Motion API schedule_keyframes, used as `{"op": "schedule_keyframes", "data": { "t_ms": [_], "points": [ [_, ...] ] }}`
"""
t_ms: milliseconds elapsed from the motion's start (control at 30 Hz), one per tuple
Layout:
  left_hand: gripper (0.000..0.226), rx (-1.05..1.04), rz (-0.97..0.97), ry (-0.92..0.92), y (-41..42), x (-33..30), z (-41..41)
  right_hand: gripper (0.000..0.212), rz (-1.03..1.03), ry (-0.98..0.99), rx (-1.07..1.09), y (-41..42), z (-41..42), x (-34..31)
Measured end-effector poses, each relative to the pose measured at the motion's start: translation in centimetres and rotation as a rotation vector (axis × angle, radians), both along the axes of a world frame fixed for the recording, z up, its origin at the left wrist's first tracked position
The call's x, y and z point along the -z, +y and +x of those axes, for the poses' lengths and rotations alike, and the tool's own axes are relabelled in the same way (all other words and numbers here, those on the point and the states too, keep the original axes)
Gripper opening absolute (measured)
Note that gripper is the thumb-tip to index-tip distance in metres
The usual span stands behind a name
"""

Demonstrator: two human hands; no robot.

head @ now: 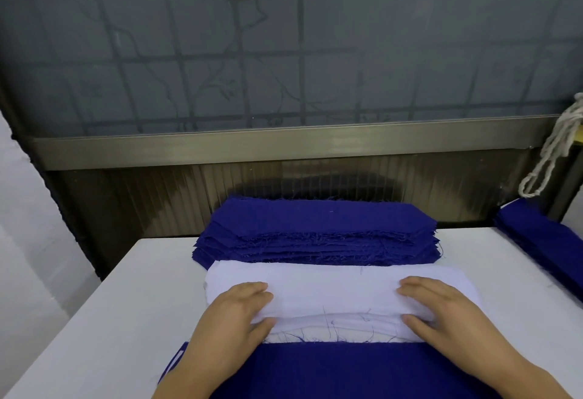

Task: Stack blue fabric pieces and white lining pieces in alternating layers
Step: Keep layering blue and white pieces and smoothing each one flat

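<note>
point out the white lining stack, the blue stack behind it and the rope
white lining stack (334, 288): head view, top sheet between the hands
blue stack (318, 219): head view, top piece
rope (549, 152): head view, hanging loop

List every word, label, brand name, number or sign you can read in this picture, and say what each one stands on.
None: no readable text shows in this view.
The white lining pile under both hands: no print.
The blue fabric stack behind it: no label or tag.
The blue pieces at the right edge: no marking.
The patterned glass panel: only a grid and branch design, no letters.
</note>
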State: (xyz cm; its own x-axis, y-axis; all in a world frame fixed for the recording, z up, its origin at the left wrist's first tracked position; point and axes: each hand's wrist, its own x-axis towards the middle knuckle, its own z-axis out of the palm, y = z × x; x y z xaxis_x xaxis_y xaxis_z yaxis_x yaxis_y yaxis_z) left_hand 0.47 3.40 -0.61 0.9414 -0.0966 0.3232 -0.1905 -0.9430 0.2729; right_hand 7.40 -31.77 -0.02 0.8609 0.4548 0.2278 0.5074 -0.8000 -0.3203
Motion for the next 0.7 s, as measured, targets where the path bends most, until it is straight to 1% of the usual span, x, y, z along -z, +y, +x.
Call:
{"op": "schedule_keyframes", "data": {
  "t_ms": [67,200,333,433,600,700],
  "points": [
    [0.042,0.009,-0.006,-0.025,-0.1,0.0,-0.2,0.034,0.021,-0.002,0.001,0.0,-0.2,-0.1],
    [0.021,0.003,0.019,-0.081,-0.3,-0.6,-0.7,0.032,0.025,-0.028,-0.005,-0.1,-0.4,-0.1],
    [0.023,0.015,0.011,-0.111,-0.6,-0.8,-0.8,0.033,0.005,-0.031,-0.012,-0.2,-0.4,-0.1],
    [0.023,0.008,-0.005,-0.121,-0.7,-0.8,-0.8,0.028,0.015,-0.058,0.02,0.0,-0.6,-0.2],
    [0.02,-0.01,-0.043,-0.1,-0.9,-1.0,-0.9,0.031,0.022,-0.215,0.028,0.3,-0.6,-0.2],
    [0.016,-0.033,-0.076,-0.085,-0.8,-0.8,-0.8,0.031,0.049,-0.25,0.019,0.3,-0.4,-0.1]
  ]
}}
